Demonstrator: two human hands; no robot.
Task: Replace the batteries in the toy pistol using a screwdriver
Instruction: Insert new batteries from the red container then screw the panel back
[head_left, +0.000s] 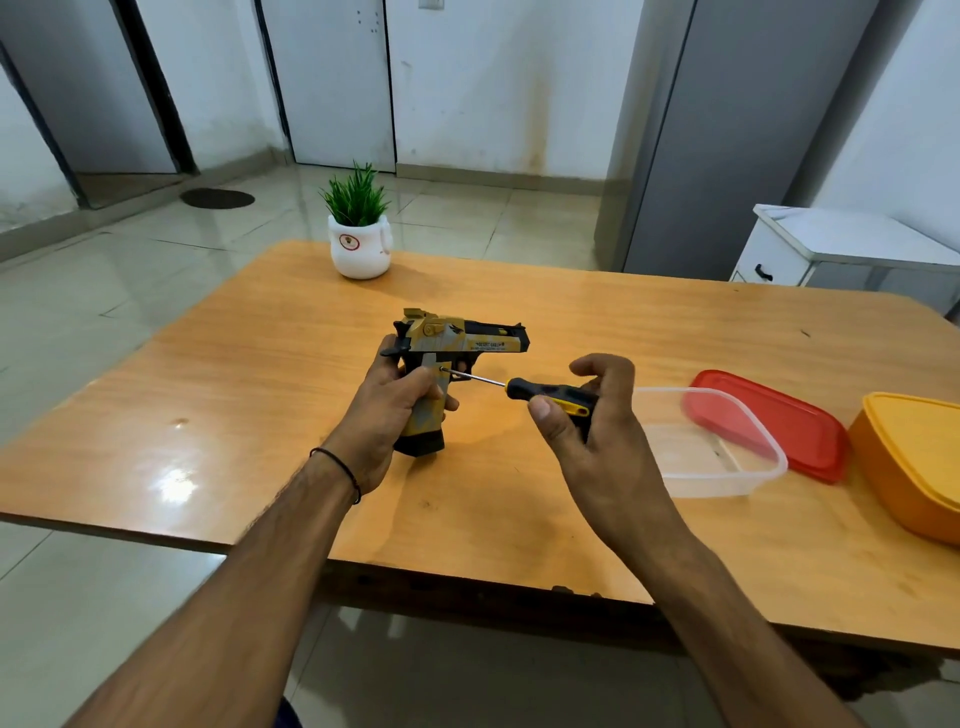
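Observation:
A yellow, grey and black toy pistol (464, 339) stands upright over the wooden table (260, 395), barrel pointing right. My left hand (387, 410) grips its handle from the left, fingers wrapped around it. My right hand (587, 415) holds a screwdriver (550, 393) with a black and yellow handle, thumb and fingers curled round the handle. The thin metal shaft points left, and its tip touches the pistol's grip just behind the trigger guard.
A clear plastic container (711, 452) sits right of my right hand, with a red lid (779, 421) leaning on its far side. An orange lidded box (914, 462) stands at the table's right edge. A small potted plant (359, 234) is at the far edge.

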